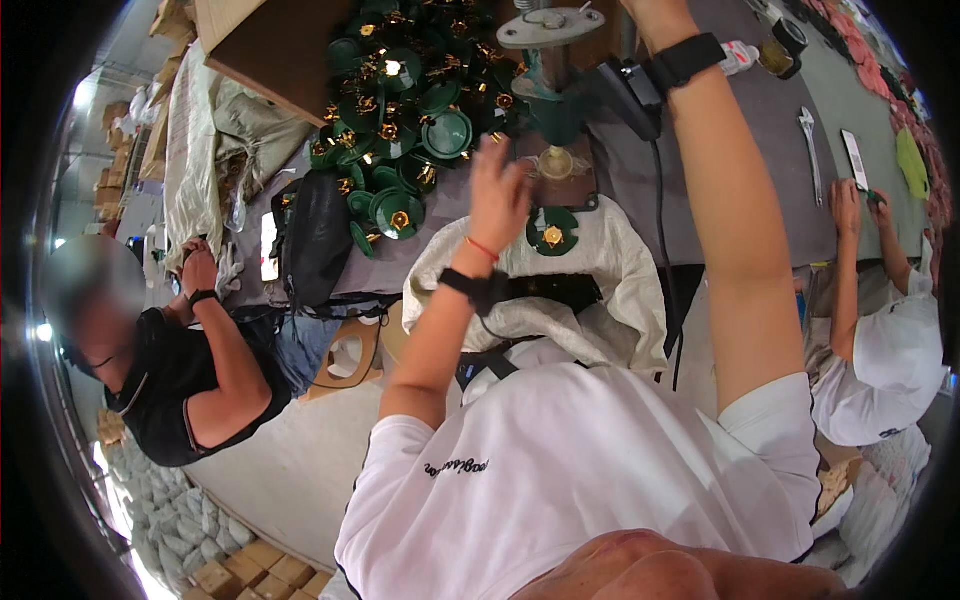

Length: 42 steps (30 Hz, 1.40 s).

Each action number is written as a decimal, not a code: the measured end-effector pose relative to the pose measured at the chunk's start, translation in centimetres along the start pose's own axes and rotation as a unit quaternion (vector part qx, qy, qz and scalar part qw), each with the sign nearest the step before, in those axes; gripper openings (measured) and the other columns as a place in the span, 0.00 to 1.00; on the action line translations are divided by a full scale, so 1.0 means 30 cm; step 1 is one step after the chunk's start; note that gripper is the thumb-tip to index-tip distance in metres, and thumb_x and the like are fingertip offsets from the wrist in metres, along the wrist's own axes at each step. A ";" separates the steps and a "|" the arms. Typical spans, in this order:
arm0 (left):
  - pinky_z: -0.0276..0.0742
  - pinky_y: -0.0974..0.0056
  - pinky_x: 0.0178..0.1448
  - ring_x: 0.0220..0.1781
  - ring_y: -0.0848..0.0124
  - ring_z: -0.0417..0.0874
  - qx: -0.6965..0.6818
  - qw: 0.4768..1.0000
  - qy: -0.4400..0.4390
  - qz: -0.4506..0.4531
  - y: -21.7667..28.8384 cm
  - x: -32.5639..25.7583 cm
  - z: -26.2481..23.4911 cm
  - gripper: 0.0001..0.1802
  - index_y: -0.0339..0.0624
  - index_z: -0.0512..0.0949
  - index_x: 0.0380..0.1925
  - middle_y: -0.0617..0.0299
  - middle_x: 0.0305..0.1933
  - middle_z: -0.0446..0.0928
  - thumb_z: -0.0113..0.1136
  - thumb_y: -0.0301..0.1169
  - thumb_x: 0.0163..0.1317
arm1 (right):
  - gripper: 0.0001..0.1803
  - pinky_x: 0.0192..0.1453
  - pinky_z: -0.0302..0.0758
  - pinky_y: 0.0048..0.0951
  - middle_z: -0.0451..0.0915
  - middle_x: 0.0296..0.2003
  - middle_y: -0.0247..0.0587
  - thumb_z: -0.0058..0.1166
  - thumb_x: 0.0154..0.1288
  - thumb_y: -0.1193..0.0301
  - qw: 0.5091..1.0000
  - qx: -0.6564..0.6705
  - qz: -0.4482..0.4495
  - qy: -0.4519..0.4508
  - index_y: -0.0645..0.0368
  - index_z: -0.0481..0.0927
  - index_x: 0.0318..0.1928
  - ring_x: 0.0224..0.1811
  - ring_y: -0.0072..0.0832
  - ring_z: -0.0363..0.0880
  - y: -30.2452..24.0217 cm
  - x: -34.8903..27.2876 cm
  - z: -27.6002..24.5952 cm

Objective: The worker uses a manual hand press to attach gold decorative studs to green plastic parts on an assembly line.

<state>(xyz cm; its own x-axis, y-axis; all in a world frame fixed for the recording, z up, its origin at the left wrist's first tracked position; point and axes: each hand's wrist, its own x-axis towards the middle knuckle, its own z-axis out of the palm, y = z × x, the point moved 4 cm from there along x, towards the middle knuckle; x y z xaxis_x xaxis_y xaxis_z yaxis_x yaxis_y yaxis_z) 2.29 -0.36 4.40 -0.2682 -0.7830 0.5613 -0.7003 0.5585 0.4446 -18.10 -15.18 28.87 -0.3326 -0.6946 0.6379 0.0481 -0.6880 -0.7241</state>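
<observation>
Grey cloth covers the desk (785, 130), and beside the metal press (550, 105) it's busy: green discs (448, 134) with gold-coloured centres heap up to its left, facing every which way. Lettering now: dark script crosses the white shirt (600, 450), nearer the wearer than the press, while red markings show on a white bottle (738, 57) to its right. One single disc (553, 232) lies just before the press, gold piece up, short axis upright. Left hand (500, 190), just left of the press: grip loosely spread, blurred! Right hand (657, 10), beyond the press, is cut off; can't tell its grip.
</observation>
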 end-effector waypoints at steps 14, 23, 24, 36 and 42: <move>0.75 0.70 0.49 0.46 0.76 0.78 -0.417 0.855 -0.029 -0.307 -0.098 -0.007 0.084 0.24 0.32 0.75 0.54 0.61 0.49 0.78 0.68 0.23 0.56 | 0.20 0.27 0.64 0.23 0.70 0.16 0.28 0.46 0.73 0.61 0.997 -0.021 -0.071 0.007 0.60 0.74 0.25 0.20 0.16 0.67 0.005 0.008 -0.008; 0.69 0.57 0.61 0.56 0.55 0.74 -0.113 0.980 0.024 -0.159 -0.089 -0.005 0.145 0.25 0.38 0.77 0.46 0.49 0.49 0.77 0.74 0.36 0.51 | 0.21 0.29 0.66 0.27 0.71 0.17 0.32 0.45 0.73 0.60 0.995 -0.073 -0.070 0.004 0.62 0.74 0.27 0.22 0.20 0.70 -0.043 -0.041 0.021; 0.69 0.57 0.61 0.56 0.55 0.74 -0.105 0.982 0.007 -0.159 -0.100 -0.005 0.137 0.24 0.37 0.78 0.46 0.49 0.50 0.77 0.74 0.37 0.51 | 0.21 0.29 0.66 0.27 0.71 0.17 0.32 0.45 0.73 0.60 0.995 -0.070 -0.069 0.004 0.62 0.74 0.27 0.22 0.20 0.70 -0.046 -0.043 0.025; 0.70 0.53 0.57 0.50 0.53 0.78 0.015 0.985 0.074 -0.155 0.033 0.032 0.123 0.21 0.38 0.83 0.36 0.50 0.47 0.80 0.71 0.44 0.51 | 0.21 0.30 0.67 0.28 0.72 0.17 0.33 0.45 0.73 0.59 0.995 -0.086 -0.055 -0.008 0.62 0.75 0.27 0.23 0.21 0.71 -0.034 -0.030 0.014; 0.69 0.54 0.56 0.49 0.56 0.78 0.064 0.978 0.050 -0.191 0.043 0.079 0.166 0.21 0.40 0.82 0.36 0.56 0.45 0.81 0.71 0.44 0.50 | 0.20 0.28 0.65 0.25 0.71 0.17 0.30 0.46 0.72 0.60 0.995 -0.055 -0.088 -0.012 0.60 0.75 0.27 0.21 0.18 0.69 0.003 0.003 0.016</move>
<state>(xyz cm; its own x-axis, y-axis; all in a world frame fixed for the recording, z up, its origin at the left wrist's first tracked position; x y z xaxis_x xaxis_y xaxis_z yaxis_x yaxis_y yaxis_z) -2.54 -2.87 2.84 0.0904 -0.8940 0.4388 -0.8153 0.1866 0.5482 -17.67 -15.40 29.00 -0.3042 -0.5720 0.7618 -0.1123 -0.7726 -0.6249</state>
